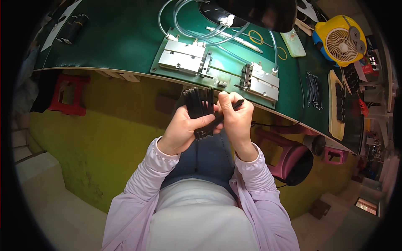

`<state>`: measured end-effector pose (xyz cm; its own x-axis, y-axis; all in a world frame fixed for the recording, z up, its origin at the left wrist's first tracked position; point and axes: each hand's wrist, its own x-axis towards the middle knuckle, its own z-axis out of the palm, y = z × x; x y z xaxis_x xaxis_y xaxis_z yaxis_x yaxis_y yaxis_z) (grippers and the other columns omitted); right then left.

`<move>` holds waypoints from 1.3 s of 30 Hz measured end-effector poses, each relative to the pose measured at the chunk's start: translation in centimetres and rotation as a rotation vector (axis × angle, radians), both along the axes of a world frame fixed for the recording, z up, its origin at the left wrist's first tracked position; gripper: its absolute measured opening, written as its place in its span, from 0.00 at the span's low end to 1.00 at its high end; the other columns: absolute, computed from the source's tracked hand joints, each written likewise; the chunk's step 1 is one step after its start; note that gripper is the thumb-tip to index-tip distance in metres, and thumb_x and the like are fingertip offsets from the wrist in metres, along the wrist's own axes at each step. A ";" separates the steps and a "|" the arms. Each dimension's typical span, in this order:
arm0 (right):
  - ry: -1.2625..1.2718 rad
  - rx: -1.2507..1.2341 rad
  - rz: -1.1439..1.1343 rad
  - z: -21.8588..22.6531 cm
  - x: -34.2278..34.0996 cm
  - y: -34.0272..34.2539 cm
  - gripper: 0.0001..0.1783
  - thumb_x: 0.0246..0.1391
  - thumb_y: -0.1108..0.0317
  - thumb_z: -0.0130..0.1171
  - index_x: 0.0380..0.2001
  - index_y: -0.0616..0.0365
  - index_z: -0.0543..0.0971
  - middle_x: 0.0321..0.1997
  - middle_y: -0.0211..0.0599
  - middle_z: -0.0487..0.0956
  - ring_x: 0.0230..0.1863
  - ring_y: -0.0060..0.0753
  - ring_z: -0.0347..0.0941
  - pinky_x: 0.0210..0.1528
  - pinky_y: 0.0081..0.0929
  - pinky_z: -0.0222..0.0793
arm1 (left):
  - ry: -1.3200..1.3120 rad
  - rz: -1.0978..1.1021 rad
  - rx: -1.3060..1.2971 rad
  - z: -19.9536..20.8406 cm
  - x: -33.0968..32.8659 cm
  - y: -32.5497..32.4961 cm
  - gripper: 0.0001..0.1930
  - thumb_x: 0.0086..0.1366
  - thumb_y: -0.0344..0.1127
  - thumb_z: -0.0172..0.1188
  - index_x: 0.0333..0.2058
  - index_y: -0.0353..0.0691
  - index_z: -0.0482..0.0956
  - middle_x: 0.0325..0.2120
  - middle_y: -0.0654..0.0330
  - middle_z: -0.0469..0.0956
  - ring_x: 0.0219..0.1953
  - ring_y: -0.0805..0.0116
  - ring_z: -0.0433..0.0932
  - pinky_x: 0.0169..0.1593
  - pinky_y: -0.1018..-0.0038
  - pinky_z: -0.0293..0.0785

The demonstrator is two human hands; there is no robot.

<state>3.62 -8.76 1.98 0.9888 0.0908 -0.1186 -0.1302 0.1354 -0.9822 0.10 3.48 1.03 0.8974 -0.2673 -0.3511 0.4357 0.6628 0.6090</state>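
Note:
My left hand point(184, 127) is closed around a thick bundle of thin black strips point(196, 102), held upright over my lap in front of the table edge. My right hand point(236, 119) pinches a smaller bunch of black strips point(220, 120) between thumb and fingers. This bunch slants across the lower part of the upright bundle, and the two hands nearly meet there. Just beyond my hands, two silver metal clamping blocks sit on a green base plate: the left block point(182, 55) and the right block point(263, 83). Clear air hoses point(178, 25) run to them.
A dark lamp head hangs over the green table point(113, 33). To the right are a yellow fan point(343, 42), a bunch of black wires point(313, 90) and a cream tray point(336, 104). Black bundles point(73, 29) lie far left. Red point(69, 95) and pink stools point(284, 154) stand below.

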 end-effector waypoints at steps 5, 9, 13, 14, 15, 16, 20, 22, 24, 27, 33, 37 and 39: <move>-0.003 -0.059 -0.044 0.7 -0.5 0.3 0.10 0.49 0.69 0.55 0.20 0.65 0.74 0.14 0.29 0.72 0.08 0.13 0.61 0.08 0.12 0.55 | -0.072 -0.044 0.069 -1.3 0.0 0.1 0.07 0.55 0.23 0.53 0.34 0.31 0.71 0.30 0.56 0.74 0.27 0.70 0.75 0.32 0.76 0.74; 0.029 -0.068 -0.040 0.5 -0.5 -0.1 0.10 0.51 0.67 0.53 0.24 0.64 0.76 0.13 0.26 0.68 0.10 0.12 0.60 0.07 0.10 0.54 | -0.064 0.010 -0.008 -1.0 0.0 -0.6 0.09 0.55 0.24 0.53 0.36 0.30 0.70 0.29 0.58 0.74 0.27 0.70 0.75 0.32 0.76 0.74; 0.006 -0.094 -0.064 0.1 -0.2 -0.1 0.10 0.51 0.67 0.53 0.25 0.64 0.76 0.12 0.25 0.68 0.09 0.12 0.59 0.07 0.10 0.53 | -0.056 0.021 -0.006 -1.1 0.1 -1.0 0.08 0.55 0.23 0.53 0.36 0.31 0.70 0.29 0.59 0.73 0.28 0.70 0.75 0.32 0.76 0.74; 0.001 -0.072 -0.070 -0.1 -0.2 -0.1 0.10 0.51 0.68 0.53 0.25 0.64 0.76 0.12 0.25 0.69 0.09 0.11 0.60 0.07 0.11 0.53 | -0.060 0.029 -0.012 -1.2 0.1 -1.0 0.08 0.55 0.24 0.53 0.36 0.31 0.70 0.29 0.59 0.73 0.28 0.70 0.74 0.31 0.76 0.74; -0.004 -0.050 -0.076 -0.2 -0.1 -0.1 0.10 0.51 0.68 0.53 0.24 0.64 0.76 0.11 0.26 0.70 0.09 0.11 0.60 0.08 0.11 0.53 | -0.064 0.037 -0.018 -1.2 0.1 -1.0 0.08 0.55 0.24 0.53 0.36 0.31 0.70 0.29 0.59 0.73 0.28 0.70 0.74 0.31 0.76 0.74; -0.010 -0.029 -0.082 -0.3 0.0 0.0 0.10 0.51 0.68 0.53 0.24 0.64 0.77 0.11 0.26 0.71 0.08 0.11 0.61 0.08 0.12 0.53 | -0.068 0.046 -0.024 -1.4 0.1 -1.0 0.08 0.55 0.24 0.53 0.36 0.31 0.70 0.29 0.59 0.73 0.28 0.70 0.74 0.31 0.76 0.74; 0.009 -0.075 -0.096 -0.2 0.4 0.3 0.10 0.51 0.68 0.53 0.23 0.64 0.77 0.11 0.26 0.71 0.08 0.11 0.60 0.08 0.12 0.53 | -0.067 0.075 -0.068 -2.2 0.3 -1.3 0.08 0.55 0.24 0.53 0.35 0.31 0.71 0.28 0.59 0.73 0.27 0.70 0.74 0.30 0.76 0.73; 0.004 -0.085 -0.103 -0.3 0.5 0.5 0.10 0.51 0.68 0.52 0.24 0.64 0.77 0.11 0.25 0.69 0.08 0.11 0.59 0.08 0.12 0.52 | -0.058 0.077 -0.071 -2.3 0.4 -1.3 0.08 0.55 0.24 0.53 0.35 0.31 0.71 0.28 0.59 0.73 0.27 0.70 0.73 0.30 0.76 0.72; -0.015 -0.107 -0.118 -0.5 0.5 0.6 0.11 0.51 0.68 0.51 0.24 0.64 0.77 0.10 0.24 0.66 0.08 0.11 0.58 0.06 0.11 0.50 | -0.051 0.081 -0.077 -2.3 0.4 -1.3 0.07 0.55 0.25 0.54 0.34 0.32 0.71 0.28 0.59 0.73 0.27 0.70 0.73 0.30 0.76 0.72; -0.030 -0.113 -0.121 -0.8 0.7 0.5 0.11 0.51 0.68 0.51 0.24 0.65 0.76 0.10 0.24 0.66 0.07 0.11 0.57 0.06 0.11 0.50 | -0.045 0.078 -0.080 -2.4 0.5 -1.3 0.06 0.55 0.25 0.54 0.33 0.32 0.72 0.28 0.59 0.73 0.27 0.70 0.73 0.30 0.76 0.72; -0.016 -0.097 -0.129 -0.7 0.7 0.6 0.11 0.51 0.67 0.51 0.23 0.65 0.76 0.09 0.24 0.65 0.07 0.11 0.56 0.06 0.12 0.49 | -0.029 0.060 -0.082 -2.6 0.6 -1.3 0.06 0.55 0.25 0.54 0.33 0.32 0.72 0.28 0.60 0.73 0.27 0.70 0.73 0.31 0.76 0.72; -0.001 -0.084 -0.128 -0.8 0.8 0.5 0.12 0.51 0.67 0.51 0.22 0.65 0.76 0.09 0.24 0.65 0.06 0.11 0.55 0.05 0.12 0.48 | -0.042 0.046 -0.100 -2.4 0.7 -1.3 0.06 0.55 0.25 0.54 0.33 0.32 0.72 0.28 0.60 0.73 0.27 0.71 0.73 0.32 0.76 0.72; -0.017 -0.103 -0.129 -0.9 0.9 0.5 0.13 0.51 0.66 0.51 0.22 0.65 0.76 0.09 0.24 0.65 0.07 0.11 0.56 0.05 0.12 0.48 | -0.041 0.067 -0.101 -2.3 0.6 -1.6 0.06 0.55 0.25 0.54 0.33 0.32 0.72 0.27 0.60 0.74 0.27 0.71 0.73 0.32 0.76 0.71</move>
<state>4.47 -8.31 1.08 0.9933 -0.0488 -0.1044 -0.1020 0.0482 -0.9936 0.73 1.92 -1.29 0.9273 -0.2387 -0.2884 0.3650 0.7481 0.5542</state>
